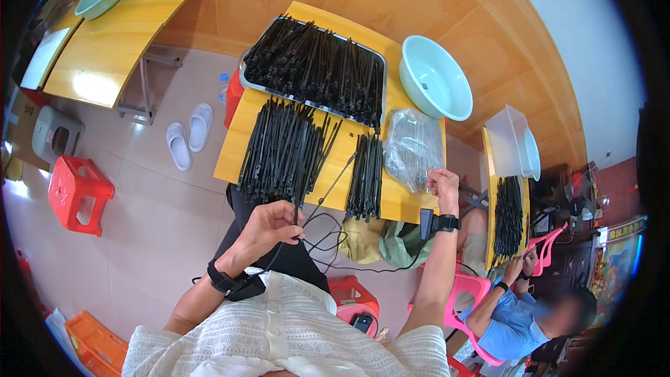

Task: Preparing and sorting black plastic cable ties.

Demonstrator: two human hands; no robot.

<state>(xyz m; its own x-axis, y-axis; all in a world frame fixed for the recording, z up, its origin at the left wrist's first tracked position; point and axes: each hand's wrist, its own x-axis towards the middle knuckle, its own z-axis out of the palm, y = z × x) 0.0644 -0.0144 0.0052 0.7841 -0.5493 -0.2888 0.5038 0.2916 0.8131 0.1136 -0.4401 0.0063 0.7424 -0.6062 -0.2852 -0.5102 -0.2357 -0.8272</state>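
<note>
My left hand (273,225) is closed in a pinch around a thin black strip (296,216), held upright at the table's front edge. Just beyond it lies a broad pile of similar black strips (276,150), with a narrower bundle (365,181) to its right. My right hand (444,184) hovers by the table's right front corner, fingers pinched together; what they hold, if anything, is too small to make out. Beside those fingers rests a clear plastic bag (413,146) with greyish contents. A metal tray (384,87) heaped with black strips occupies the back of the table.
A pale green basin (436,78) stands at the yellow table's (227,160) back right. Black cables (324,234) hang before my lap. Right, a co-worker in a blue shirt (513,321) handles strips at another table. Left are a red stool (78,192) and white slippers (190,136).
</note>
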